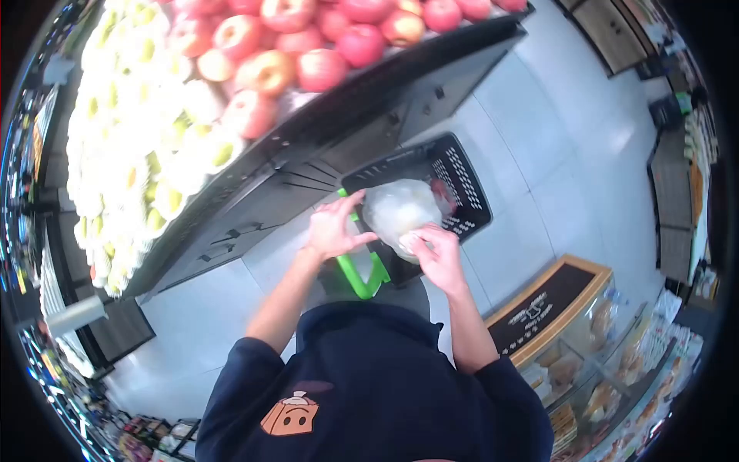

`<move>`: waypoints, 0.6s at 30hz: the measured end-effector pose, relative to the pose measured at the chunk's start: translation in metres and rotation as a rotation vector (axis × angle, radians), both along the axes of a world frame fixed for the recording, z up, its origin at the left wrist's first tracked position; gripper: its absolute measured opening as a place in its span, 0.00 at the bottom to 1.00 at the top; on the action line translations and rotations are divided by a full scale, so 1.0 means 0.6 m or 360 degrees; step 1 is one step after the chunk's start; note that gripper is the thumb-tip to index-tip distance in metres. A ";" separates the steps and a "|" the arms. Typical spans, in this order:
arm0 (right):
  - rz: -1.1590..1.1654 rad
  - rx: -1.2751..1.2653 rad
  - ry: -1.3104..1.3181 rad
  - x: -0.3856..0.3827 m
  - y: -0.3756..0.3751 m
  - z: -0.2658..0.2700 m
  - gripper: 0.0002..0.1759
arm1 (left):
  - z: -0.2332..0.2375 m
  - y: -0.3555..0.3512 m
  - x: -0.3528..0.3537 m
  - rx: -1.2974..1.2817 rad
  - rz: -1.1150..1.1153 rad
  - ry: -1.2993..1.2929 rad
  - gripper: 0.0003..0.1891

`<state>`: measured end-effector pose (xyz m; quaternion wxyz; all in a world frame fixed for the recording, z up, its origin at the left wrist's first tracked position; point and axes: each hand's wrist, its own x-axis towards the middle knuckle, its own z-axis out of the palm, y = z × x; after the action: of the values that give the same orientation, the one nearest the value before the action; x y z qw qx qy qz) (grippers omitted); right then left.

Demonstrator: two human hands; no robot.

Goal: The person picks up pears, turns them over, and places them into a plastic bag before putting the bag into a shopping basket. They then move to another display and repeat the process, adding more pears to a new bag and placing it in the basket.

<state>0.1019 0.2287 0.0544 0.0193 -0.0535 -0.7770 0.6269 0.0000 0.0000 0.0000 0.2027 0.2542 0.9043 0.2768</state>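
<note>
A translucent plastic bag [399,206] with pale contents is in front of me, over the dark shopping basket [476,181]. My right hand [436,254] is closed on the gathered edge of the plastic bag, at its near right side. To the left of the bag, my left hand [332,229] is open, thumb and fingers spread, fingertips close to the bag's side. The basket's green handle [362,281] lies folded toward me, below my left hand. Something reddish [444,195] shows in the basket beside the bag, partly hidden by it.
A display stand holds red apples [319,69] and pale fruit in foam nets [146,154] at the upper left. Its dark edge [385,81] runs diagonally above the basket. A wood-framed sign [539,308] and a clear-fronted case of packaged goods [600,369] stand at the lower right.
</note>
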 end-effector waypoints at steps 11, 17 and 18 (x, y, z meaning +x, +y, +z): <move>-0.0285 -0.0407 0.0838 0.063 -0.274 0.337 0.15 | 0.219 -0.266 0.066 0.1579 -0.0094 0.0023 0.30; 0.0010 -0.0803 0.1018 0.025 -0.397 0.406 0.21 | 0.304 -0.453 0.098 0.1499 0.0100 0.0302 0.51; 0.0060 -0.0882 0.1004 0.020 -0.422 0.413 0.21 | 0.309 -0.480 0.106 0.1491 0.0108 0.0341 0.51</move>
<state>0.1136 -0.0246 0.3021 0.2296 0.1523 -0.5359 0.7981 0.0635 -0.2881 0.1852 -0.0371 0.3156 0.7058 0.6331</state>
